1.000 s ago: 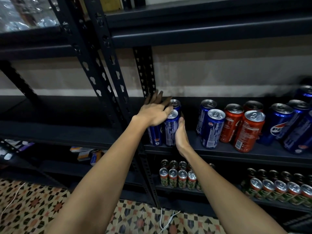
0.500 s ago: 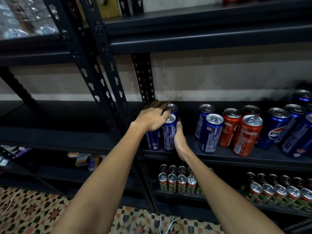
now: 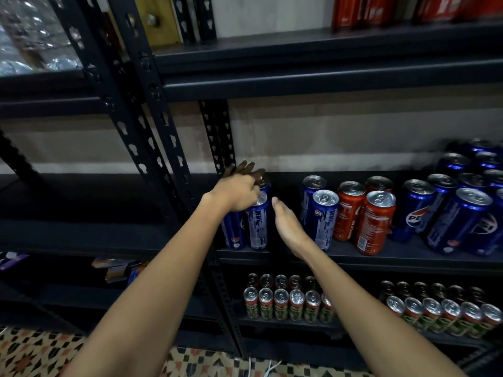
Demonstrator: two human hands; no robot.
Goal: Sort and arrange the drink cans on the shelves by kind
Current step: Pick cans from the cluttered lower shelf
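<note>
Since half a second ago, the right hand point(image 3: 287, 225) has let go of the small group of tall blue metal cans point(image 3: 257, 223) and pulled away; it is now open with straight fingers, just to the right of them. The left hand point(image 3: 236, 193) still rests on top of that group, fingers spread flat over the lids.

The long dark metal shelf point(image 3: 408, 257) holds all the cans. At about 3 o'clock from the hands stands the big bunch of blue cola cans point(image 3: 460, 219). Between that bunch and the hands stand the red cola cans point(image 3: 374, 221), and at their 9 o'clock two more blue cans point(image 3: 321, 216). So the red ones are mixed in among the blue.

Every can stands upright, long side up and down, shiny lid with its pull tab on top.

I think these cans are full, so a bit heavy. They are hard, but thin walls can dent if dropped. Smooth sides may slip. Hold each one round the middle, not by the lid.
</note>
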